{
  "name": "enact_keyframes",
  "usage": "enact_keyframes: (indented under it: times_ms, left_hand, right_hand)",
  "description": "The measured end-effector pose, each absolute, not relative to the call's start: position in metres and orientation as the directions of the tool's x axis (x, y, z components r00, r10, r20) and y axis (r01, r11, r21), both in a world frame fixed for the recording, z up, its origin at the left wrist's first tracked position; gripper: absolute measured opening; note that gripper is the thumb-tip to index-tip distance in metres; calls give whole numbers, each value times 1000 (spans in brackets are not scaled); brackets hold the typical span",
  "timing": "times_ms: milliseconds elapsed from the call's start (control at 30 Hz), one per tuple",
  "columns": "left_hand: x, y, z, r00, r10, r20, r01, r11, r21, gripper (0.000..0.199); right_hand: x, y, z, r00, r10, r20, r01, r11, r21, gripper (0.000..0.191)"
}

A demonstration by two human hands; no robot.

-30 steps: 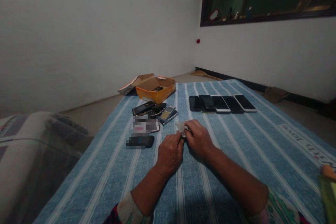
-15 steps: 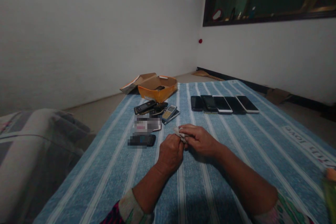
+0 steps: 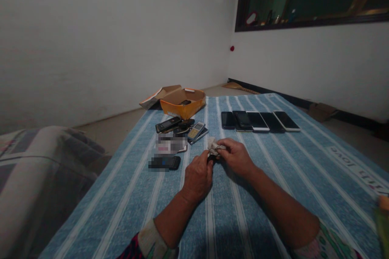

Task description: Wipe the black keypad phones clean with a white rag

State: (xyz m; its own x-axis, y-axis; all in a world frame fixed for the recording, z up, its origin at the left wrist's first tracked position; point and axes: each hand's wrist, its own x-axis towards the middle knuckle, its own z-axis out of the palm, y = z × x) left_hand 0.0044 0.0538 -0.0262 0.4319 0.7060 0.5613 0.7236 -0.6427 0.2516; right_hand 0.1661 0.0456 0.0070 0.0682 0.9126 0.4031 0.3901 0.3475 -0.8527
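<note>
My left hand (image 3: 198, 176) is closed round a small dark object (image 3: 212, 157) at the middle of the cloth. Fingers hide most of that object, so its kind cannot be made out. In my right hand (image 3: 238, 158) a crumpled whitish tissue (image 3: 213, 146) is pinched and pressed against the dark object. Just beyond and left of my hands lies a silver keypad phone (image 3: 196, 130), resting on another thin phone. Nearer on the left is a black phone (image 3: 170, 162), partly blurred out.
An orange cardboard box (image 3: 182, 109) with its lid open holds a dark phone. Several older phones (image 3: 168, 124) are heaped before it. A row of smartphones (image 3: 257, 121) lies at the back right. Blue striped cloth (image 3: 127, 210) covers the surface; a draped grey shape (image 3: 45, 186) stands left.
The tissue has opened out and bunched up higher between my hands. My right hand has shifted slightly right, its fingers more bent. A dark edge now shows beside my left fingers.
</note>
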Motion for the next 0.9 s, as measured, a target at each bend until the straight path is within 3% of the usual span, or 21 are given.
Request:
enact_keyframes:
  times_ms: [167, 367, 900]
  left_hand:
    - [4, 54, -29, 432, 727, 534, 730, -629, 267, 34]
    - [2, 55, -28, 438, 742, 508, 711, -632, 310, 35]
    - [3, 53, -18, 519, 712, 473, 688, -677, 264, 29]
  right_hand:
    - [163, 39, 15, -85, 861, 502, 556, 459, -693, 21]
    - [159, 32, 20, -312, 845, 435, 618, 528, -582, 27]
    - [174, 38, 16, -366, 781, 505, 462, 624, -630, 27]
